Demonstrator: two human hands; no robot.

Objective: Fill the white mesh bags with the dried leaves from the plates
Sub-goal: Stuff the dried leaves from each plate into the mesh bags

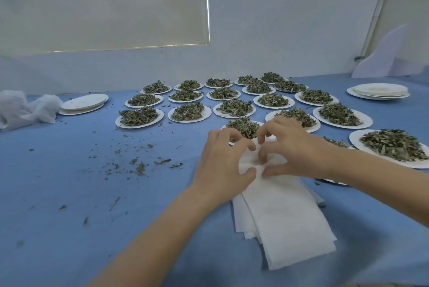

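White mesh bag (276, 207) in both pinching grips

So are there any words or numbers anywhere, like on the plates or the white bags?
None: no word, number, label or sign shows anywhere.
The plates of leaves are plain white.
The white mesh bags under the left hand and right hand are blank.
The stacks of empty plates and the blue table cover carry no print.

About twenty plates of dried leaves (138, 116) on one table (69, 193)
Two stacks of empty plates, left stack (83, 103) and right stack (380, 90); one pile of mesh bags (285, 221); one crumpled white heap (25, 109)
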